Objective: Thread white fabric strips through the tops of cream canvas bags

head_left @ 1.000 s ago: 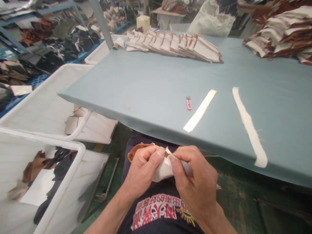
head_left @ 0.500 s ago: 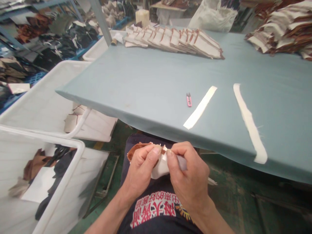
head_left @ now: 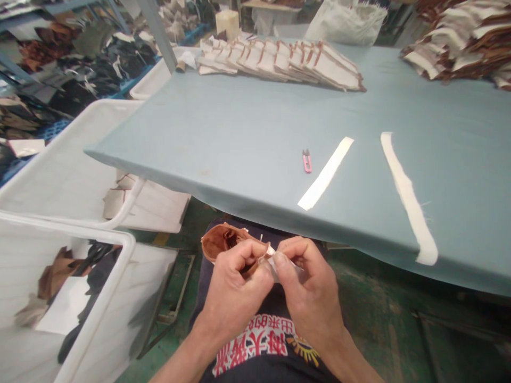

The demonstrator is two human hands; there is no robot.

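Here, the work surface is a table (head_left: 239, 122) with a smooth blue-green cover. Off its near edge, above the lap, is the brown-and-white piece (head_left: 219, 242). Both the left hand (head_left: 239, 284) and the right hand (head_left: 310, 284) are clamped on it, thumbs against fingers, close together. On the cover lie pink snips (head_left: 306, 161) and, to their right, two pale strips (head_left: 326, 174). Overlapping pale panels (head_left: 275, 59) line the far edge; a layered stack (head_left: 459, 48) occupies the far right corner. White bins (head_left: 149, 276) stand at left on a green floor (head_left: 379, 308); dark bundles (head_left: 131, 57) lie beyond.
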